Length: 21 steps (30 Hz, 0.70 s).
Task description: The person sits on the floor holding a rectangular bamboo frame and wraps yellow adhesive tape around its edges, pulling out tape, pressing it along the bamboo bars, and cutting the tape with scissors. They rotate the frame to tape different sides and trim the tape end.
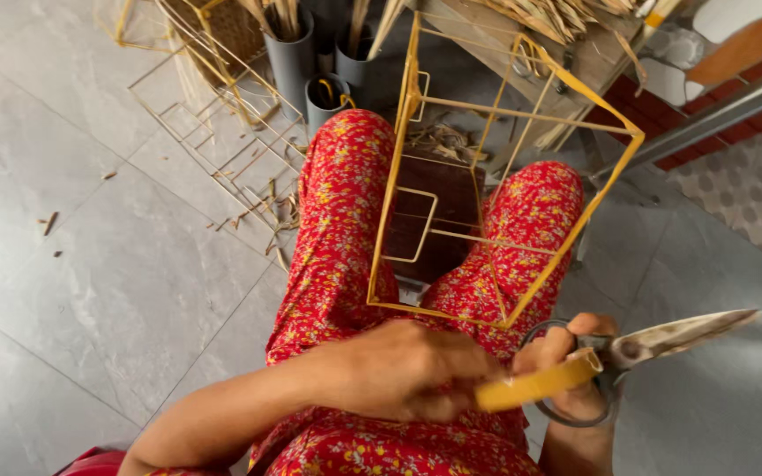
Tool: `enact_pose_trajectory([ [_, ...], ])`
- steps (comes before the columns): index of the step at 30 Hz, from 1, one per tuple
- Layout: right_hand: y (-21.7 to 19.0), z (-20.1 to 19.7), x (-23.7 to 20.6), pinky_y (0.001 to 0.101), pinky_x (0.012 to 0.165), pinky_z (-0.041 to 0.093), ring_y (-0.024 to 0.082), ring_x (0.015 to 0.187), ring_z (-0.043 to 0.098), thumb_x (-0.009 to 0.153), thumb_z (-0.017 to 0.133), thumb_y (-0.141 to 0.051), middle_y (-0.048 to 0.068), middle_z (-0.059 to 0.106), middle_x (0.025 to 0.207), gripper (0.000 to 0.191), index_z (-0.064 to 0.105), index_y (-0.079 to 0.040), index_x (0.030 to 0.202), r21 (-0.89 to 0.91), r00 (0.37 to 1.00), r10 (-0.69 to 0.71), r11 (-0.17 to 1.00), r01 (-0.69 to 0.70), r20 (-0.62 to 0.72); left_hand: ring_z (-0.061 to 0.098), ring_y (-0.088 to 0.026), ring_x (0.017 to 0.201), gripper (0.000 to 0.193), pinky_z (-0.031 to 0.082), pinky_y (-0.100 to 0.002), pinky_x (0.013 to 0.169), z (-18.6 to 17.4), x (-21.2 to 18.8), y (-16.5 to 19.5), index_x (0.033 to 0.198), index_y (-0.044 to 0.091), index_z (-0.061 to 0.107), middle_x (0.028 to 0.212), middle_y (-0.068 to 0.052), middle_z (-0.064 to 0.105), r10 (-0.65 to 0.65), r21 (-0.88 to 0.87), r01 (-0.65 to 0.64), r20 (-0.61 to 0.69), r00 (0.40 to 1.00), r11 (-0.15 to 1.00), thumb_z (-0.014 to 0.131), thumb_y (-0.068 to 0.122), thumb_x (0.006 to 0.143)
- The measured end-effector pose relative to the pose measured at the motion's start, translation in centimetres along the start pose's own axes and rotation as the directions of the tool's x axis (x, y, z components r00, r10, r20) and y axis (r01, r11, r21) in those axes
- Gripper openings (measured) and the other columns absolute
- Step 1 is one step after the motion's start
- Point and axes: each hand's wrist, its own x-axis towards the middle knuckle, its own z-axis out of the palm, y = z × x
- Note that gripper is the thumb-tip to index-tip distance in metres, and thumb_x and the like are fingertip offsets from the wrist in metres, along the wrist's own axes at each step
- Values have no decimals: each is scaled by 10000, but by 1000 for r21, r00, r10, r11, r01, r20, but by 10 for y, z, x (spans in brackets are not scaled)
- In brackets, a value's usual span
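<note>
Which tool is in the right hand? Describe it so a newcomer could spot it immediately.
Start at the yellow wire frame resting on the red floral trousers, then drop to its lower right corner. There the right hand holds scissors alongside a yellow strip; their worn metal blades, pointing right, are unlike anything nearby.

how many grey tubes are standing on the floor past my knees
3 grey tubes: the tallest at left holding strips, a shorter one in front of it, and one to the right. More may be hidden behind.

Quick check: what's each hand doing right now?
Left hand: closed on the yellow strip.
Right hand: closed through the scissors handles, thumb touching the strip's end.
</note>
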Motion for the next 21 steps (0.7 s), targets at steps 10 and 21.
enact_pose_trajectory([
  [10, 4, 14, 32, 300, 538, 489, 194, 582, 639, 971, 799, -322, 161, 722, 765, 501, 568, -61, 1331, -272, 995, -78, 958, 94, 68, 676, -264, 694, 240, 517, -403, 531, -47, 11, -16, 1163, 72, 511, 895, -91, 629, -122, 557, 379, -443, 888, 739, 648, 82, 966],
  [21, 10, 22, 49, 228, 534, 502, 154, 610, 666, 1005, 757, -391, 149, 712, 808, 504, 506, -55, 1284, -478, 994, -109, 873, 91, -10, 649, -295, 583, 157, 496, -424, 468, -34, 16, -40, 1106, 95, 519, 888, -85, 649, -175, 542, 508, -549, 817, 669, 628, 104, 994],
])
